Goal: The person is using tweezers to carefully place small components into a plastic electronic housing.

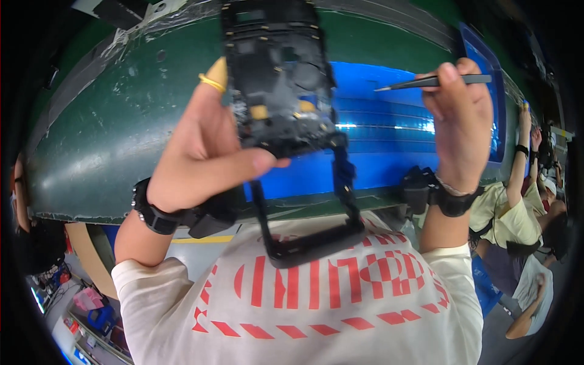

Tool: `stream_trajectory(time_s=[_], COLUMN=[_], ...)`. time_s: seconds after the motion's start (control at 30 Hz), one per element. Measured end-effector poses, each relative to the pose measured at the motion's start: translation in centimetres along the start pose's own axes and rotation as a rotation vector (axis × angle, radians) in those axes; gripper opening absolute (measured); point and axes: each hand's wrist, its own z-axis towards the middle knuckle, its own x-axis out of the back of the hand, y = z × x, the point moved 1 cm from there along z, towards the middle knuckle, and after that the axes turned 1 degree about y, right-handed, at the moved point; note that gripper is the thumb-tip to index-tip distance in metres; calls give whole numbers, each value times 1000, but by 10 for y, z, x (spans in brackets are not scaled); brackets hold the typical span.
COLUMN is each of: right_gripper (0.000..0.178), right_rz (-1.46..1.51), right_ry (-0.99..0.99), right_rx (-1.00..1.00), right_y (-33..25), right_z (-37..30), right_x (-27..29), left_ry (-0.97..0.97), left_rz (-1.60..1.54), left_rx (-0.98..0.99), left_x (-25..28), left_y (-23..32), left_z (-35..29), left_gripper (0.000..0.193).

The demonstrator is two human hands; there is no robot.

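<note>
My left hand [204, 149] is closed round the lower left edge of a black plastic device frame [283, 79], its thumb lying across the bottom part. Small gold-coloured contacts dot the frame, and an open rectangular loop [310, 243] extends from its lower end toward my chest. A yellow finger cover [216, 76] sits on one of the left fingers. Off to the right, my right hand [459, 115] pinches a pair of dark tweezers [432, 81], whose pale tips point left toward the frame without touching it.
Beneath my hands lies a blue mat or tray [383, 146] on a green work surface [109, 134]. A blue raised-edge tray [496, 103] stands beyond my right hand. Other people [517, 213] are at the right; another person's arm [21, 194] shows at the far left. A cluttered shelf [91, 322] is at lower left.
</note>
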Motion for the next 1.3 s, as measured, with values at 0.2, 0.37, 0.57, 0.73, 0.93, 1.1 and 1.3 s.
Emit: stream_trajectory(time_s=[0.2, 0.37, 0.57, 0.73, 0.93, 1.1, 1.3], right_gripper=[21, 24, 23, 22, 23, 24, 23], right_rz=[-228, 27, -150, -158, -120, -118, -72], right_ry=[-207, -127, -180, -108, -113, -205, -61], right_rx=[-18, 64, -3, -91, 50, -55, 85], right_y=[-15, 9, 11, 16, 22, 22, 22], right_z=[-2, -5, -1, -5, -9, 0, -10], right_x=[-65, -78, -70, -72, -74, -64, -82], left_ry=[-56, -140, -11, -30, -47, -57, -48], left_rz=[-117, -58, -95, -82, -25, -43, -14], left_rx=[-17, -48, -103, -112, -133, -143, -126], left_x=[-4, 0, -5, -2, 1, 0, 0], left_y=[-6, -4, -6, -7, -10, -10, -9], left_z=[-7, -6, -9, -10, -10, -9, -7], left_gripper=[86, 90, 87, 88, 88, 87, 87])
